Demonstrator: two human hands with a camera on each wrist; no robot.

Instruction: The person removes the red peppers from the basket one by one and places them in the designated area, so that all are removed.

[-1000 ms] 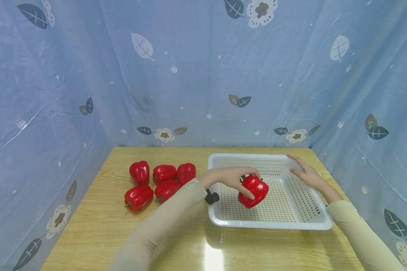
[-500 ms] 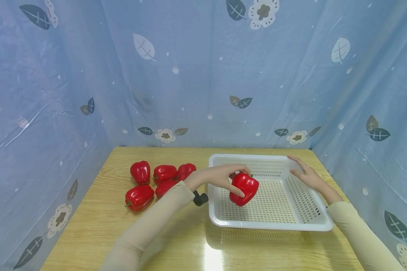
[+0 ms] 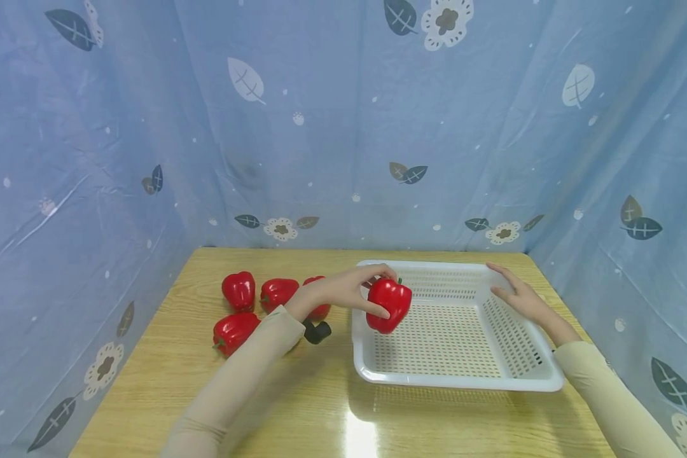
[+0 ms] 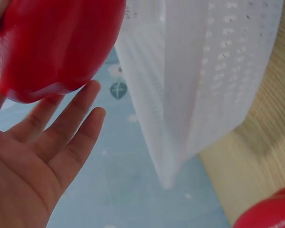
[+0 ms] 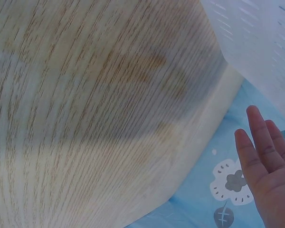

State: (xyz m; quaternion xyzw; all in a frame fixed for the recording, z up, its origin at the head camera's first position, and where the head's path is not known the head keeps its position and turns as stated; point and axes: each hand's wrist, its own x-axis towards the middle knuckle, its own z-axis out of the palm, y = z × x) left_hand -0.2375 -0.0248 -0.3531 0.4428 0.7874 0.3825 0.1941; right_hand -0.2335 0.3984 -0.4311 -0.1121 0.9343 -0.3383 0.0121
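Note:
A glossy red bell pepper (image 3: 390,308) is held between the thumb and fingers of my left hand (image 3: 346,289), above the left side of a white perforated basket (image 3: 446,381). In the left wrist view, the bell pepper (image 4: 61,47) shows its lower end, and the left hand's (image 4: 33,147) other fingers extend beneath it. My right hand (image 3: 521,298) lies at the basket's right rim with fingers stretched out. The right wrist view shows that hand (image 5: 270,166) with straight fingers near the basket wall (image 5: 261,42); contact there is hard to tell.
Several more red bell peppers sit on the wooden table (image 3: 154,381) left of the basket, including one at the back left (image 3: 238,291) and one in front (image 3: 235,331). My left sleeve partly hides this group. A patterned blue curtain (image 3: 320,140) surrounds the table.
My left hand has moved leftward and slightly up with the bell pepper, from over the basket's middle to its left side. The right hand and the basket stay in place.

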